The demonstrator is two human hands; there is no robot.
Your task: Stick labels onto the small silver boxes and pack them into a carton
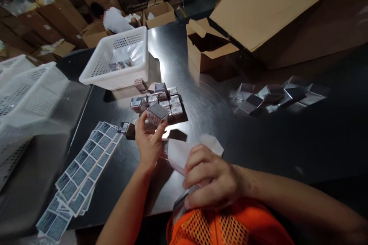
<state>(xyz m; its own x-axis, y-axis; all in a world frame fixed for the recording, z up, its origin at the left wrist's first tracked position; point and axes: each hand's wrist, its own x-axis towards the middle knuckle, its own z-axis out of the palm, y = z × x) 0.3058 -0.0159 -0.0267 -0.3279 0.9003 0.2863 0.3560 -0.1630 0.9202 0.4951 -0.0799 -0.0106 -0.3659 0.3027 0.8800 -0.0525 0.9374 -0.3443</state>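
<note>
My left hand point(148, 141) grips a small grey printed box point(157, 113) just above the dark metal table point(218, 122). Right behind it sits a cluster of similar small boxes point(165, 99) with label stickers on top. My right hand point(211, 180) is near the table's front edge, fingers pinched on a thin clear sheet point(181, 203); a white backing paper point(186, 149) lies under it. Label sheets point(83, 168) with blue-grey stickers lie fanned out to my left.
A white perforated basket point(120, 61) holding a few boxes stands behind the cluster. More white baskets point(25, 95) are stacked at the left. An open cardboard carton point(207, 48) and a large flat carton point(276, 11) stand at the back right. Flat folded silver boxes point(276, 93) lie at right. A person sits far back.
</note>
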